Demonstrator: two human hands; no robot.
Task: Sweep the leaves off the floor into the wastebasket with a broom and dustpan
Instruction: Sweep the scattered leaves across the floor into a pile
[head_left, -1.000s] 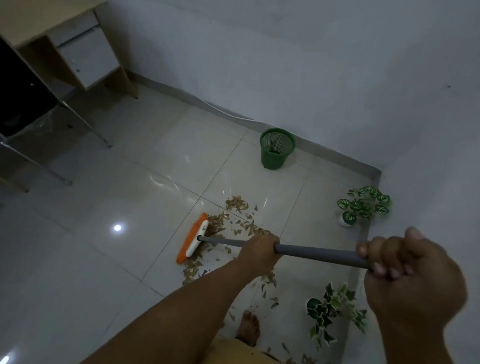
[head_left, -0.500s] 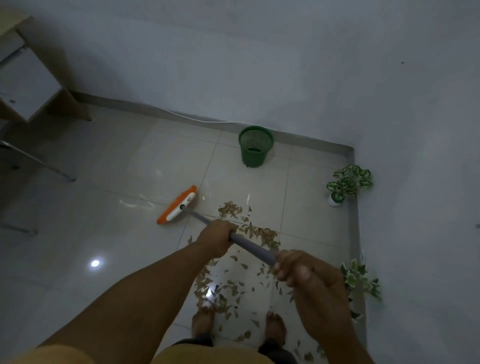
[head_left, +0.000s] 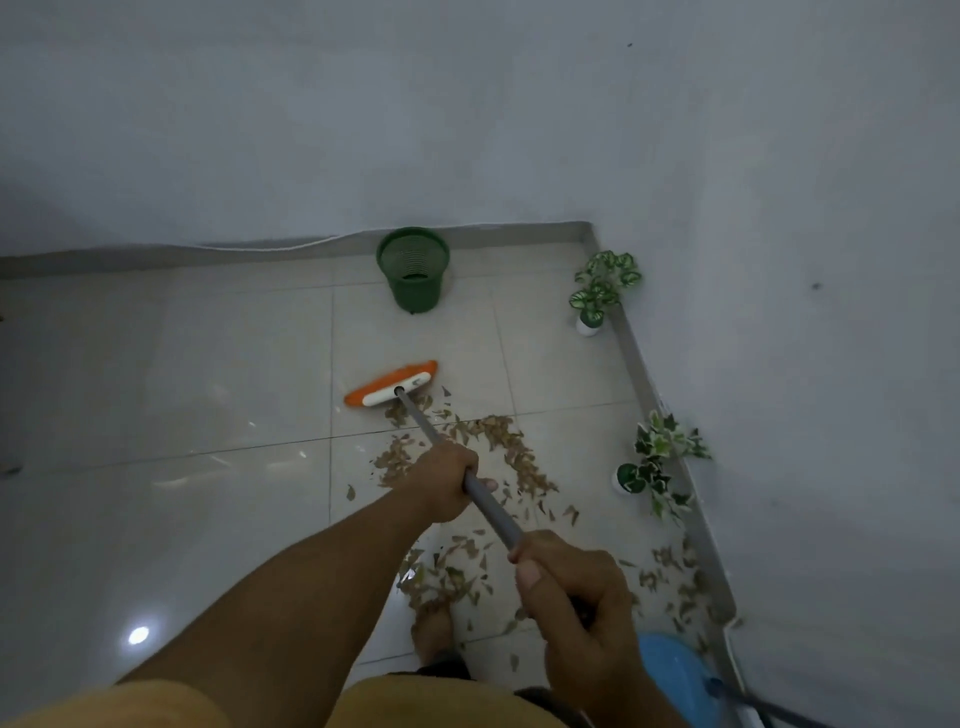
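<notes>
Two white walls (head_left: 467, 114) meeting at a corner, upper right. One glossy tiled floor (head_left: 182, 364), pale, with grey skirting along both walls. One broom (head_left: 390, 388): orange-and-white head flat on the tiles at centre, grey handle (head_left: 426, 426) slanting down and right toward the viewer. One green mesh wastebasket (head_left: 413, 270), upright against the far wall, well apart from the broom head, beyond it. One blue dustpan (head_left: 675, 675), partly cut off at the lower right edge, near the right-hand skirting. Two small potted plants in white pots along the right wall: far plant (head_left: 602, 286) near the corner, near plant (head_left: 654, 467) closer to the viewer. Dry brown leaves (head_left: 498, 447), too many to count, scattered from just beside the broom head back to the feet and rightward to the skirting; densest in one band right of the handle and one cluster near the bare foot (head_left: 431, 629). One bright light reflection (head_left: 138, 635) on the tiles, lower left.

Two hands, both on the handle. Left hand (head_left: 447, 480): fingers curled fully round the mid-shaft, thumb tip showing past the far side. Right hand (head_left: 576, 597): fingers wrapped tight round the upper end of the shaft, thumb laid along it, nearer the viewer. Hands apart, a bare stretch of shaft between them.
</notes>
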